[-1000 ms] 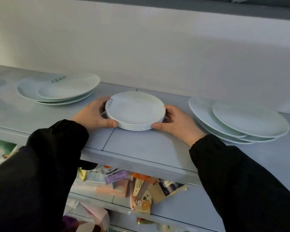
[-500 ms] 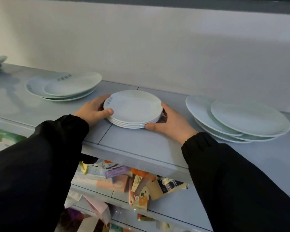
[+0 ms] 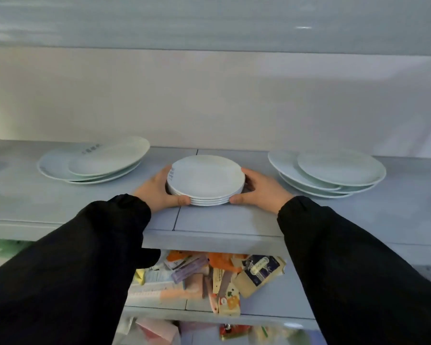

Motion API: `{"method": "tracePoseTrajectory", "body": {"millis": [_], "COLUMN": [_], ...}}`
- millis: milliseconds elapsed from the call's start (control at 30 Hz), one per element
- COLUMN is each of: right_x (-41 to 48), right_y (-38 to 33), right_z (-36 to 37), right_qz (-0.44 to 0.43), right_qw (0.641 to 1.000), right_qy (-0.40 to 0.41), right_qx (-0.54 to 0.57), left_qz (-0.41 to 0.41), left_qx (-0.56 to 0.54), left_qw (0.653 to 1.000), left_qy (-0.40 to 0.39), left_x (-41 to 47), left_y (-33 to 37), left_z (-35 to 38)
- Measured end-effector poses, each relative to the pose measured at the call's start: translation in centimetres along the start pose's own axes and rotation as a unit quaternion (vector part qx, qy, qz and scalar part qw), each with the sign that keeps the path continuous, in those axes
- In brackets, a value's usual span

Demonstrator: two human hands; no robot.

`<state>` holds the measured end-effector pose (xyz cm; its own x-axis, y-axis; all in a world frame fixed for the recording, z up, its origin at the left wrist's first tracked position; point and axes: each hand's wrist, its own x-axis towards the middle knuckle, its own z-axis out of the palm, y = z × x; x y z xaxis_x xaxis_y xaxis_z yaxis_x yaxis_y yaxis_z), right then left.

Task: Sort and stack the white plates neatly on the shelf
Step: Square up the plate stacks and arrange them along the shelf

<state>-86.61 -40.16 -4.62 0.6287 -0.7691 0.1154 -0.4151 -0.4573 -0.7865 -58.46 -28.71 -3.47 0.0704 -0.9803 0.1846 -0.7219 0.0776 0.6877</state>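
plate stack (image 3: 205,179) on shelf (image 3: 222,221) | held between left grip (image 3: 157,192) and right grip (image 3: 261,192) | both clasp its rim

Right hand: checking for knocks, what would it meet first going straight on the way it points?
The middle plate stack, which the right hand grips at its rim; beyond that, probably the back wall.

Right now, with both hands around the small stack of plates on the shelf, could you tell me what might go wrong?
The left hand and right hand grip the small stack only at its rim, so the plates might slide apart if it is tilted. The pile on the right lies staggered, close beside the right hand; a careless nudge could shift it.
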Motion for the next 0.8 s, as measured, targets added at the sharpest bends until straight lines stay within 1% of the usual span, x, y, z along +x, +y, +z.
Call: {"method": "tracePoseTrajectory", "body": {"millis": [167, 267, 400, 467, 600, 800], "right_x": [-4.1, -5.7, -6.0, -6.0, -5.9, -5.7], "right_y": [-1.3, -1.2, -1.3, -1.4, -1.0, -1.2], "right_z": [0.1, 0.7, 1.1, 1.1, 0.9, 1.2], "right_qz": [0.022, 0.013, 0.021, 0.03, 0.045, 0.038], "right_qw": [0.998, 0.998, 0.996, 0.996, 0.994, 0.996], "right_qy": [0.012, 0.044, 0.077, 0.079, 0.091, 0.072], "right_qx": [-0.057, -0.037, -0.028, -0.03, -0.028, -0.03], "left_qz": [0.033, 0.041, 0.017, 0.01, 0.022, 0.03], "left_qx": [0.007, 0.011, 0.015, 0.004, -0.007, -0.013], "left_qw": [0.999, 0.999, 1.0, 1.0, 1.0, 0.999], "left_qy": [-0.024, -0.033, -0.011, -0.012, -0.018, -0.027], "left_x": [-1.3, -1.7, -1.6, -1.4, -1.0, -0.9], "left_y": [-0.3, -0.7, -2.0, -2.3, -2.5, -2.9], "left_z": [0.0, 0.0, 0.2, 0.2, 0.3, 0.1]}}
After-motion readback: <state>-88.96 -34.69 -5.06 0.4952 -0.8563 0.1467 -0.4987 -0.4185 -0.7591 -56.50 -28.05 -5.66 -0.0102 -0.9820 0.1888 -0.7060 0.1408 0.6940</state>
